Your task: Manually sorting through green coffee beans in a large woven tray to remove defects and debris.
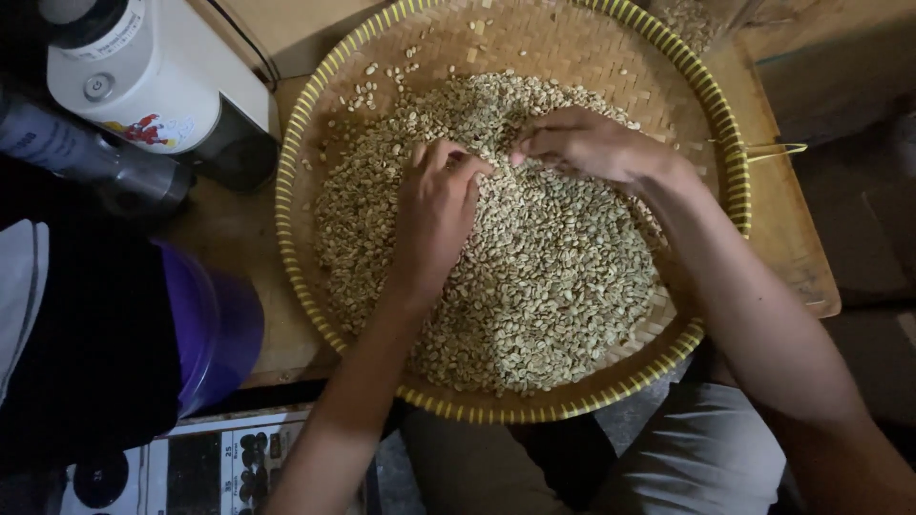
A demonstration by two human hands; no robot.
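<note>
Pale green coffee beans (515,257) fill the round woven tray (727,143) (yellow-rimmed), which covers most of the wooden tabletop (792,238). The left hand (434,215) and right hand (582,143) rest mid-heap, fingers curled, pinching beans. A white appliance (153,76) stands at the table's far-left corner.

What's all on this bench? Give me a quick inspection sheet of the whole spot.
Surface: wooden table, mostly covered by the tray.
Job's things: round woven tray with a yellow rim, holding a heap of pale beans.
Clutter: white machine at upper left, purple tub at left, printed sheet at bottom left.
Grippers: left hand and right hand both rest on the beans, fingers curled and picking.
Cables: one dark cable behind the white machine.
Surroundings: dim room; the person's grey-clad lap below the tray.
</note>
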